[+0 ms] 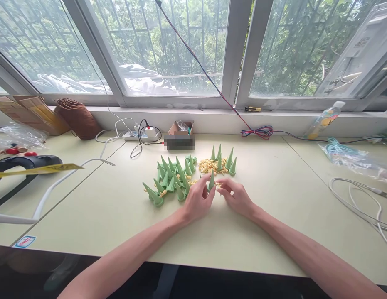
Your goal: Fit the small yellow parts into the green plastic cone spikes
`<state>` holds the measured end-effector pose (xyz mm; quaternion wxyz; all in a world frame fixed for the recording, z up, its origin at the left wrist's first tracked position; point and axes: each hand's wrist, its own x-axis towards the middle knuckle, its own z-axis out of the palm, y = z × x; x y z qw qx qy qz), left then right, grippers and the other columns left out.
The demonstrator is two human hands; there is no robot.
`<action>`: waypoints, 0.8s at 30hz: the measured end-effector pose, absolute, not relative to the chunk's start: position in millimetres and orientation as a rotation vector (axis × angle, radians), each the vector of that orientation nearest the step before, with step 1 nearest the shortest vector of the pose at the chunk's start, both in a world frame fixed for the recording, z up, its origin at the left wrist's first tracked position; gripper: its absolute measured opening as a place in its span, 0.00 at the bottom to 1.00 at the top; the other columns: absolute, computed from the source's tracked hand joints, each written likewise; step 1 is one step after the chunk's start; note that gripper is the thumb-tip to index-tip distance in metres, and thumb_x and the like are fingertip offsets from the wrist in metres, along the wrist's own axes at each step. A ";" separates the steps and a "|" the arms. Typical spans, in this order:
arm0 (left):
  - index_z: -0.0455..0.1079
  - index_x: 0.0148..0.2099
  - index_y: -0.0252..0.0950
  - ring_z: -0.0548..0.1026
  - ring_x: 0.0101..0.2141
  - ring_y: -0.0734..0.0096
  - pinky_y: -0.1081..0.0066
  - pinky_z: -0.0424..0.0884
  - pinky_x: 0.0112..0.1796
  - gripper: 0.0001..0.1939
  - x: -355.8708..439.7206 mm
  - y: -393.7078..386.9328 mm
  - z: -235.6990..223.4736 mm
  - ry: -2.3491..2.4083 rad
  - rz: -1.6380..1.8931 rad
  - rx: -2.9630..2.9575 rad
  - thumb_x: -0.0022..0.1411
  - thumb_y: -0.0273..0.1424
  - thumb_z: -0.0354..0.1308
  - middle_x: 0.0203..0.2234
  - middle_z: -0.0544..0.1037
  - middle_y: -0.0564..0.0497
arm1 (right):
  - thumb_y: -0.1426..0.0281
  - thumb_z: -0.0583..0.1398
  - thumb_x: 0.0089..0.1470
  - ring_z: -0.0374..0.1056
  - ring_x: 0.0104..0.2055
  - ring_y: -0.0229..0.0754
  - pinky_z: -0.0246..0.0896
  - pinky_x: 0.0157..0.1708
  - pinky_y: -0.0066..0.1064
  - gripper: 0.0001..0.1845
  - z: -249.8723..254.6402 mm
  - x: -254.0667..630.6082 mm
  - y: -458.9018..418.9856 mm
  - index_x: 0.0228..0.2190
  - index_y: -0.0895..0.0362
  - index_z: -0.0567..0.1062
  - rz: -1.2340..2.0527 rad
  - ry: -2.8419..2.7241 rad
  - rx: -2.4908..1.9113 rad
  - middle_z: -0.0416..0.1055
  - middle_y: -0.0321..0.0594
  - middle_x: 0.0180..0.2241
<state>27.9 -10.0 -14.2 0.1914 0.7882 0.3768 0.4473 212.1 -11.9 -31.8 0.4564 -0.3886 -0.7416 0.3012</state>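
Between the fingers of my left hand a small green cone stands upright with its tip pointing up. My right hand is closed in a pinch just right of that cone, on a small pale-yellow peg that touches or nearly touches its side. Left of my hands lies a cluster of several green cones, some upright and some tilted, with a few yellow pegs among them. Behind my hands is a heap of yellow pegs, with several more upright cones beside and in it.
At the back stand a small open box and a power strip with cables. A brown pouch and cardboard are at the left. A bottle, a plastic bag and a white cable lie right.
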 end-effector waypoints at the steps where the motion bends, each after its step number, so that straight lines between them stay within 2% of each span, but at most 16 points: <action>1: 0.62 0.57 0.40 0.64 0.19 0.79 0.75 0.65 0.24 0.19 27.8 -9.9 -14.0 1.054 1.258 2.221 0.65 0.27 0.54 0.27 0.72 0.57 | 0.60 0.55 0.65 0.64 0.23 0.40 0.63 0.26 0.33 0.12 -32.5 212.4 -11.6 0.43 0.53 0.72 0.739 -1.830 -0.959 0.68 0.35 0.24; 7: 0.63 0.56 0.40 0.64 0.21 0.81 0.76 0.65 0.25 0.18 27.4 -9.3 -15.6 1.026 1.230 2.273 0.65 0.25 0.54 0.35 0.76 0.53 | 0.59 0.55 0.65 0.64 0.24 0.39 0.61 0.26 0.31 0.12 -35.4 214.3 -10.9 0.39 0.53 0.72 0.747 -1.834 -0.970 0.68 0.34 0.23; 14: 0.64 0.56 0.38 0.64 0.21 0.80 0.76 0.66 0.27 0.16 27.5 -10.7 -21.9 0.968 1.141 2.335 0.67 0.26 0.53 0.34 0.75 0.53 | 0.61 0.51 0.68 0.59 0.19 0.35 0.56 0.23 0.28 0.22 -32.6 214.3 -12.8 0.23 0.55 0.66 0.766 -1.835 -0.977 0.64 0.33 0.18; 20: 0.64 0.55 0.38 0.64 0.20 0.81 0.76 0.65 0.25 0.15 29.0 -12.5 -21.2 1.000 1.144 2.321 0.66 0.27 0.53 0.32 0.75 0.53 | 0.61 0.50 0.68 0.59 0.19 0.35 0.55 0.23 0.28 0.23 -31.1 212.8 -12.5 0.21 0.55 0.64 0.725 -1.857 -0.985 0.63 0.33 0.17; 24: 0.62 0.55 0.38 0.63 0.18 0.82 0.78 0.63 0.22 0.16 29.4 -14.4 -18.8 1.008 1.195 2.262 0.66 0.27 0.54 0.30 0.75 0.55 | 0.63 0.50 0.68 0.62 0.22 0.36 0.56 0.23 0.29 0.20 -30.4 211.2 -13.0 0.25 0.56 0.69 0.626 -1.870 -0.964 0.67 0.35 0.21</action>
